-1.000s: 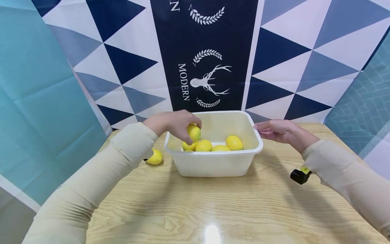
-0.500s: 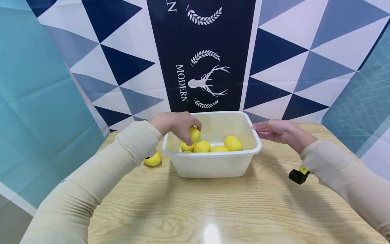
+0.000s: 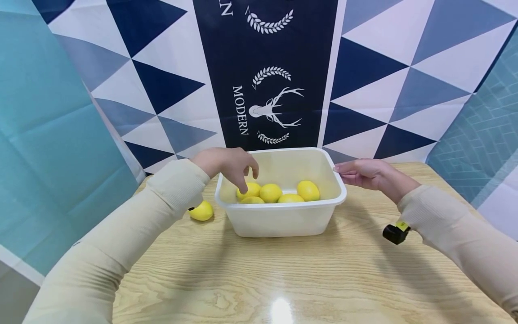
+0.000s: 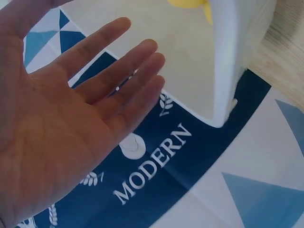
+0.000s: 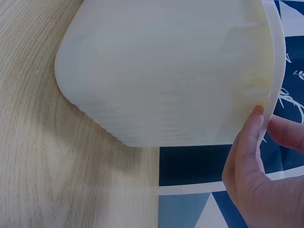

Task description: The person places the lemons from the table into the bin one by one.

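A white plastic basin [image 3: 279,222] stands on the table with several yellow lemons [image 3: 271,193] on its floor, mostly towards the left and middle. Over the basin's left end hovers my left hand [image 3: 230,164], holding nothing. In the left wrist view its palm and spread, relaxed fingers [image 4: 137,59] show against the basin's pale inner wall. My right hand [image 3: 368,175] pinches the basin's right rim. The right wrist view shows the rim between the thumb [image 5: 287,133] and the fingers, which lie along the outer wall.
One more lemon [image 3: 202,211] lies on the wooden table [image 3: 243,279], left of the basin and partly behind the left sleeve. A patterned cloth [image 3: 267,54] hangs close behind the basin. A small black device [image 3: 395,234] is at the right wrist.
My left hand has let go of a lemon it held over the basin's left end; the lemon now lies among the others. The left fingers have opened. The right hand stays on the rim.
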A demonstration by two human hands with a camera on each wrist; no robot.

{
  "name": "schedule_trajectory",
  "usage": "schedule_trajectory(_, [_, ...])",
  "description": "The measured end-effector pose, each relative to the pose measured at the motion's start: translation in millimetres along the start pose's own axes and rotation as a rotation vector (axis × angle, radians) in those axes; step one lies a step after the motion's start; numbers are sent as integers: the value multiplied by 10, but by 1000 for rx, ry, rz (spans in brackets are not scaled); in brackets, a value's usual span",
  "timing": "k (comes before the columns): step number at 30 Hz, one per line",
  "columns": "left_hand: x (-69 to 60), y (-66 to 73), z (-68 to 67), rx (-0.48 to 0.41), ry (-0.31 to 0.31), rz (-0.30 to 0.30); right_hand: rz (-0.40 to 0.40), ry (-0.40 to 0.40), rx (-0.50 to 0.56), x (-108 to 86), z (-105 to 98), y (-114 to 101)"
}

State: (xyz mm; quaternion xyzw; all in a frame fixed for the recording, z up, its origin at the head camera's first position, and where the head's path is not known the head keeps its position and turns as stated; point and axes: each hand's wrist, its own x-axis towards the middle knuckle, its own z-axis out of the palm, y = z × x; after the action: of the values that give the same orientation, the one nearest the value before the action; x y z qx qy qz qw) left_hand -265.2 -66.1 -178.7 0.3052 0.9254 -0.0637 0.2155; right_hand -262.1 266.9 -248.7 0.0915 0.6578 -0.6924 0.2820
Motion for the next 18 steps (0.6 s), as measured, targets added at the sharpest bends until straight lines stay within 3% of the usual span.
schedule_trajectory(7, [-165, -221, 61, -65, 127, 61, 1, 1, -9, -2, 3, -1])
schedule_trajectory(18, [-462, -669, 365, -124, 337, 120, 7, 13, -6, -12, 18, 4])
